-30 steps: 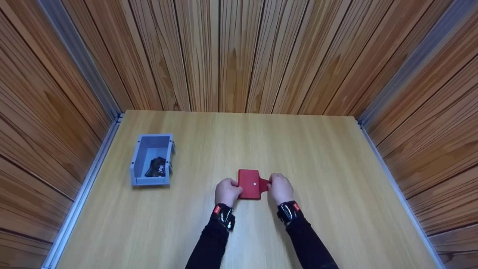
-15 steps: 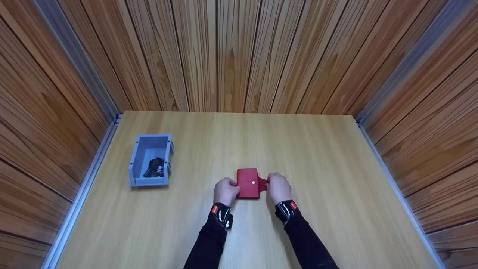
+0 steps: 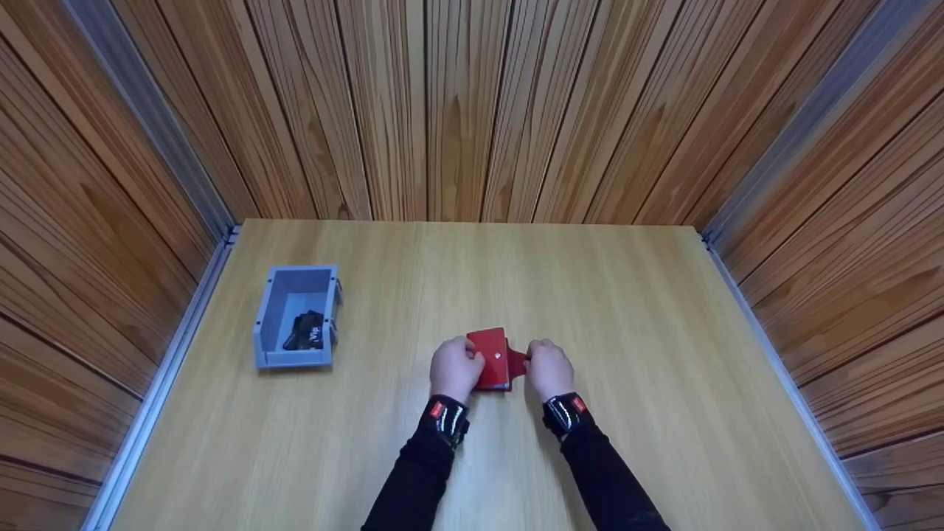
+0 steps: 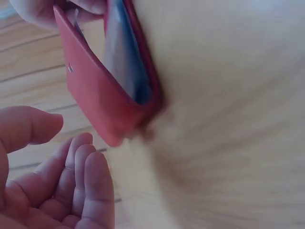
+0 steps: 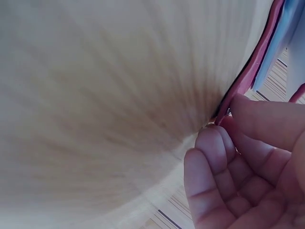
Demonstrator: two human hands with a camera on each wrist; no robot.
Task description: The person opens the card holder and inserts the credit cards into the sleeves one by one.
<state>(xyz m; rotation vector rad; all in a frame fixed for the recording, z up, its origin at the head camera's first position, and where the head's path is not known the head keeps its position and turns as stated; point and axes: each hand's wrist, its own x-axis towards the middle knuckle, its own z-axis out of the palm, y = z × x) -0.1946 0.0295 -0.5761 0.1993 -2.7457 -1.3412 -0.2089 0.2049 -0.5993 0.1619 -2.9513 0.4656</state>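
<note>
Red and leather-like, the small wallet (image 3: 489,344) is found near the middle of the near part of the wooden surface (image 3: 627,317), between the two grips and well to the right of a grey-blue bin (image 3: 295,359). Its upper cover, seen lying flat a moment ago, has now been skewed and its right edge lifted, so that pale and bluish inner sleeves (image 4: 119,57) are shown within a wedge-shaped gap. From this, the unfolding of the wallet is judged to have been begun but not completed. The left grip (image 3: 453,369) has been shifted farther over the left edge; its fingers (image 4: 97,186) are loosely bent, with nothing seen pinched between them and the thumb, and whether the cover is touched cannot be told. By the right grip (image 3: 551,369), the fastening tab (image 3: 518,363) is pinched between thumb and fingers. The wallet's long axis is laid roughly near to far, with the spine turned left and the tab pointed right.
</note>
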